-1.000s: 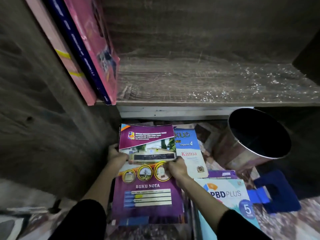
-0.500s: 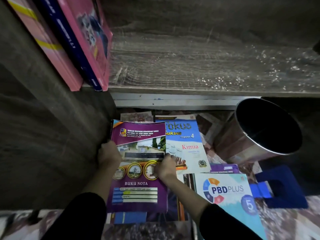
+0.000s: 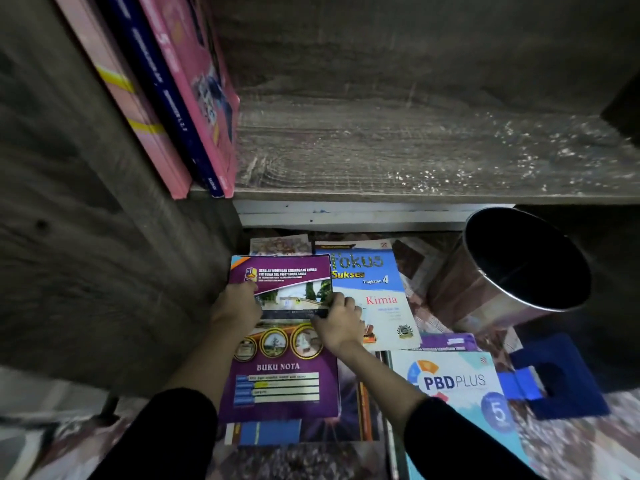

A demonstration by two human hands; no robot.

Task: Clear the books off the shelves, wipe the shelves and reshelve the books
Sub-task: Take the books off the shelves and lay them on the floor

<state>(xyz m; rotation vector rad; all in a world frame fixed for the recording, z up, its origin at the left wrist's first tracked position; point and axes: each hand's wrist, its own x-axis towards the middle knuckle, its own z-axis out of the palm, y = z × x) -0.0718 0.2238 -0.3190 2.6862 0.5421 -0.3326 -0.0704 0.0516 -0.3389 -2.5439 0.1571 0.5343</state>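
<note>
- The left hand (image 3: 239,304) and right hand (image 3: 341,323) grip the glossy purple notebook (image 3: 282,379) by its side edges.
- Far: rough, grainy wooden shelf (image 3: 415,150); right, shiny round metal bin (image 3: 485,292).

The three standing books (image 3: 166,98) at upper left are cut off by the top edge, and their spine lettering is a blur. More books (image 3: 349,410) lie mostly covered under the purple notebook (image 3: 280,375), whose small print is unreadable. The left hand (image 3: 239,304) hides its fingers at that notebook's edge. The PBD Plus book (image 3: 457,386) runs off the bottom, partly behind the right sleeve (image 3: 460,445).
</note>
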